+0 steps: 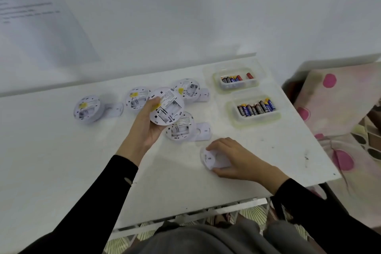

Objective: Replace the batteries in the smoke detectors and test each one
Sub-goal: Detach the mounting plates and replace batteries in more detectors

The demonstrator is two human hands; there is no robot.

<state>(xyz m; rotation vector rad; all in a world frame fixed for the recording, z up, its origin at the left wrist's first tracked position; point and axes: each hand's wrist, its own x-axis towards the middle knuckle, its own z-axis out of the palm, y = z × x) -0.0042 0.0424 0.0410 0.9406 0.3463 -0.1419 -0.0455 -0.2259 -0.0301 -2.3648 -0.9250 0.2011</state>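
Head view: left hand grips round white plastic detector; right hand clasps flat cover.

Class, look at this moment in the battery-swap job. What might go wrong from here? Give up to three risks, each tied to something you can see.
1. Two open tubs, the far tub and the near tub, hold look-alike batteries; used and fresh could get mixed.
2. The left hand holds a detector by its edge above the others; it may slip.
3. The cover under the right hand lies apart from the other loose covers; they could be mismatched.
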